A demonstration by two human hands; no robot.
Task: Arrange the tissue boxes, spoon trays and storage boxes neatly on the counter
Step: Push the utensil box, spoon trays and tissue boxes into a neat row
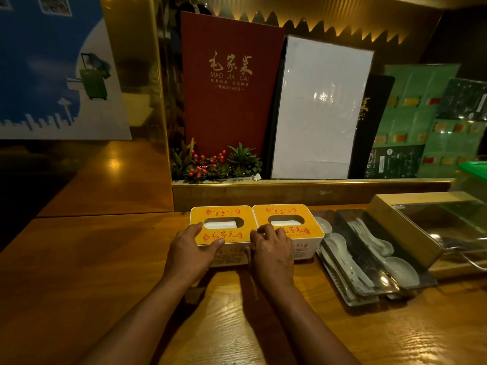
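Observation:
Two tissue boxes with yellow lids and red lettering stand side by side against the counter's back ledge. My left hand [188, 252] grips the near edge of the left tissue box [224, 216], thumb on its front corner. Fingers of my right hand [272, 252] rest on the lid of the right tissue box [287, 213], thumb in the gap between the boxes. To their right lie two grey spoon trays [340, 283] at a slant, holding several white ceramic spoons [400, 271]. Further right stands a wooden storage box [403, 230] with a clear lid.
The wooden counter [131, 285] stretches left and toward me. Behind the ledge stand a red menu [229, 101], a white board [321, 109], green menus [421, 119] and a small plant with red berries [210, 167]. A green-lidded container [474, 167] sits at far right.

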